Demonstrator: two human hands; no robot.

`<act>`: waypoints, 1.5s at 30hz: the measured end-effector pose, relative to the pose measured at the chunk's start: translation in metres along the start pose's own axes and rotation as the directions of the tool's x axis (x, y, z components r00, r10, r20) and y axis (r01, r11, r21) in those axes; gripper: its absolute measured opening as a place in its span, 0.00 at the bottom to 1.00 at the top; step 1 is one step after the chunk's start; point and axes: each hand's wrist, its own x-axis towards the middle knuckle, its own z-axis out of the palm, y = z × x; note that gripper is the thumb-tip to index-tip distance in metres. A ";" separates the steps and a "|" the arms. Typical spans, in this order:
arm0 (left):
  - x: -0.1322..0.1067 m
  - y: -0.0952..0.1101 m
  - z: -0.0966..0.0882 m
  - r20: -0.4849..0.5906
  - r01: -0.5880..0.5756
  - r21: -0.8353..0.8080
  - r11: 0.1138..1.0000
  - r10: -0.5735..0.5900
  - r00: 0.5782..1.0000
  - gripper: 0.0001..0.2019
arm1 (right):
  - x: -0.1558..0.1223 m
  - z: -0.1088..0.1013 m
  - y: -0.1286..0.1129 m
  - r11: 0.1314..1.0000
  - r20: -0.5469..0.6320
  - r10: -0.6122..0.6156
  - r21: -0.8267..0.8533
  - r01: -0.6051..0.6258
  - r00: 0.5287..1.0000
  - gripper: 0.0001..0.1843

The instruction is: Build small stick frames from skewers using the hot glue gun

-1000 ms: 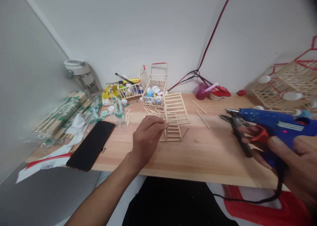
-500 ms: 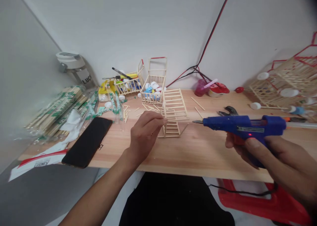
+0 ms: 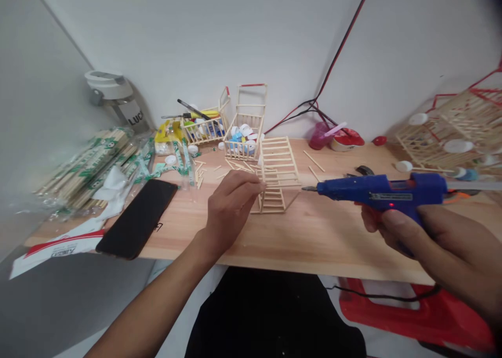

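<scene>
My left hand (image 3: 233,206) is closed in a pinch on one end of a thin wooden stick (image 3: 283,186), which points to the right. Behind and below that stick stands a small ladder-like wooden frame (image 3: 289,162) on the table; whether the stick touches it I cannot tell. A blue hot glue gun (image 3: 353,187) with a lit red light is gripped in my right hand (image 3: 423,238). Its metal nozzle is right at the stick's free end. A glue stick pokes out of the gun's back.
Small stick carts (image 3: 243,122) with bottle caps stand near the wall. Bundled chopsticks (image 3: 88,164) and a phone (image 3: 137,218) lie left. Loose stick pieces (image 3: 314,161), a pink cup (image 3: 319,136) and pliers (image 3: 364,170) are behind the gun. A larger stick cart (image 3: 451,123) stands far right.
The glue gun has moved slightly left, bringing its nozzle to the stick's end. My left hand keeps its pinch in nearly the same spot. The view has shifted a little.
</scene>
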 end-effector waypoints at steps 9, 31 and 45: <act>0.000 0.000 -0.001 0.005 0.010 -0.001 1.000 -0.010 1.000 0.05 | 0.005 -0.002 -0.006 0.992 -0.028 -0.113 -0.054 0.111 0.993 0.26; -0.001 0.000 -0.001 0.009 0.009 0.002 1.000 -0.009 1.000 0.06 | 0.001 -0.001 0.002 0.996 -0.013 -0.027 -0.080 0.026 1.000 0.26; -0.001 0.000 -0.002 0.006 0.008 0.009 1.000 -0.008 1.000 0.06 | -0.002 0.000 0.004 0.996 -0.013 -0.019 -0.093 0.018 1.000 0.25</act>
